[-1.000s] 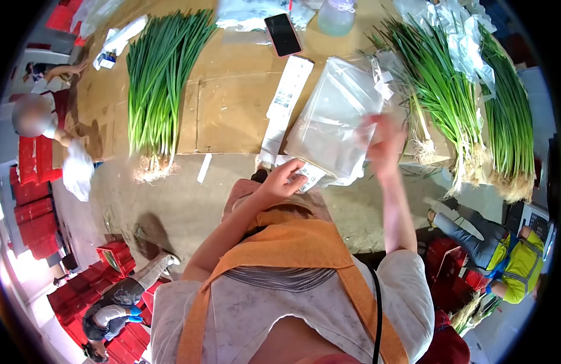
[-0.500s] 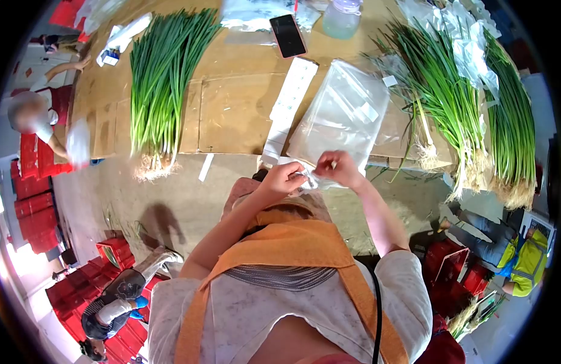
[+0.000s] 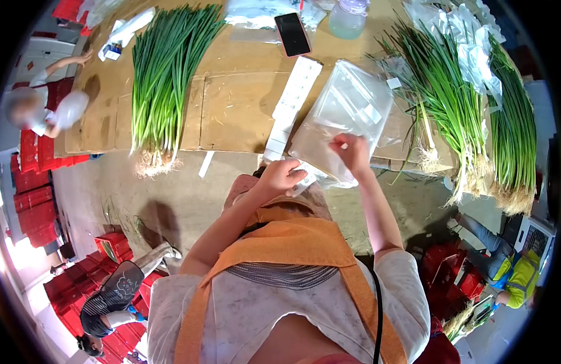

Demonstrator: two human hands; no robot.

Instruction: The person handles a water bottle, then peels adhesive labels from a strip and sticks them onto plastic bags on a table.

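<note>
My left hand (image 3: 283, 177) is closed at the near edge of the table, thumb against fingers, on a clear plastic bag (image 3: 313, 175) with faint print. My right hand (image 3: 354, 154) is raised over the near part of a stack of clear plastic bags (image 3: 347, 97). Its fingers are curled into a pinch; whatever may be between them is too small to make out. Left of the stack runs a long strip of white labels (image 3: 292, 91), its near end close to my left hand.
Bunches of green onions lie at left (image 3: 168, 79) and right (image 3: 453, 91). A phone (image 3: 292, 34) and a lidded jar (image 3: 348, 19) stand at the back. Crumpled plastic (image 3: 474, 54) covers part of the right bunch. Other people and red crates (image 3: 113, 247) surround the cardboard-covered table (image 3: 232, 115).
My right hand has moved up and right, away from my left hand, over the bag stack. My left hand stays nearly in place. At far left, a person's hand has lifted a plastic bag.
</note>
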